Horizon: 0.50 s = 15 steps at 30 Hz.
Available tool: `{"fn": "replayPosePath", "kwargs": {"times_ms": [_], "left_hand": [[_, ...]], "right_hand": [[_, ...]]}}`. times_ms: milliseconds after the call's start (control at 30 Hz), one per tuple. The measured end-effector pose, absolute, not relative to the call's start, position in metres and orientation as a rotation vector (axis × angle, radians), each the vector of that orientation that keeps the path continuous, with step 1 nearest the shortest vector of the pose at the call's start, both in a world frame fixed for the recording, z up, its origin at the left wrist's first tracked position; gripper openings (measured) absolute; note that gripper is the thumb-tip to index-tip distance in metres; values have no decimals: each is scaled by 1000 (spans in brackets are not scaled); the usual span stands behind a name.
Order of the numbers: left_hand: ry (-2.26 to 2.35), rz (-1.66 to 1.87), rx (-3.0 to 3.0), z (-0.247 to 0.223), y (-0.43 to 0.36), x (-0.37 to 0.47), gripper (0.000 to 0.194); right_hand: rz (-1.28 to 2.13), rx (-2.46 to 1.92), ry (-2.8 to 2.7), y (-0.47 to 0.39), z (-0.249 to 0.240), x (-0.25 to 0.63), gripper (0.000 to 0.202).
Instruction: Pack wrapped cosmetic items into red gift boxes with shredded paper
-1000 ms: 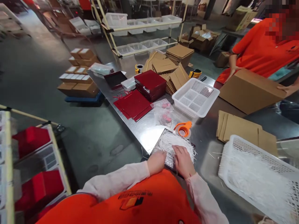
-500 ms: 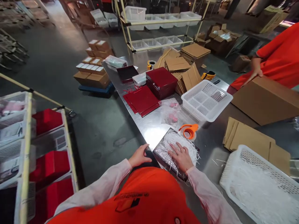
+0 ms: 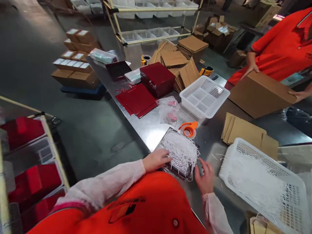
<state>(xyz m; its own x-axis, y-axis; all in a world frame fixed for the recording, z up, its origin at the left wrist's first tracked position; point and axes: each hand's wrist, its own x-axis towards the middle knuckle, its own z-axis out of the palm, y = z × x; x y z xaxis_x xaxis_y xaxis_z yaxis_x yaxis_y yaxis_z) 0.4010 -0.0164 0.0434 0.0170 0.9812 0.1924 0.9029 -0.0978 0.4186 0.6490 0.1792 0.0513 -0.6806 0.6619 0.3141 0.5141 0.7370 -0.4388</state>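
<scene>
A dark open box (image 3: 177,173) lies near the table's front edge, heaped with white shredded paper (image 3: 180,148). Bubble wrap shows along its near side. My left hand (image 3: 156,160) rests at the box's left corner, fingers stretched out over the rim and the paper's edge. Just off the right side is my right hand (image 3: 205,175), its fingers apart and nothing in it; a few paper strands hang close by. Behind the box sits an orange tape dispenser (image 3: 188,129), and beyond that some clear bags with pink items (image 3: 171,116).
A white basket of shredded paper (image 3: 298,198) stands right, near flat cardboard (image 3: 246,130). Further back are a white basket (image 3: 207,112), dark red boards (image 3: 138,99), a dark red box (image 3: 158,78) and stacked cardboard (image 3: 192,45). Opposite, a co-worker handles a brown carton (image 3: 262,94).
My right hand has lifted off the shredded paper and moved to the box's right side. My left hand has moved right onto the box's left corner. The camera view has shifted rightward.
</scene>
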Motion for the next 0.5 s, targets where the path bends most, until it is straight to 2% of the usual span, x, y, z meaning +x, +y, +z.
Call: {"fn": "replayPosePath", "kwargs": {"times_ms": [67, 133, 233, 300, 367, 433, 500], "left_hand": [[1725, 560, 2399, 39, 6, 411, 29], [1548, 498, 2511, 30, 20, 421, 22], [1450, 496, 2426, 17, 24, 426, 18], [1478, 617, 2244, 16, 23, 422, 18], [1600, 815, 1993, 24, 28, 414, 21], [1798, 948, 1765, 39, 42, 405, 24], [1962, 848, 1682, 56, 59, 398, 23]], "right_hand": [[682, -1166, -2403, 161, 34, 666, 68], [962, -1357, -2321, 138, 19, 673, 91], [1238, -1512, -2218, 108, 8, 670, 97], [1268, -1575, -2180, 97, 7, 667, 89], [1167, -1606, -2150, 96, 8, 665, 93], [1050, -1573, -2136, 103, 9, 666, 114], [1080, -1495, -2116, 115, 9, 667, 135]]}}
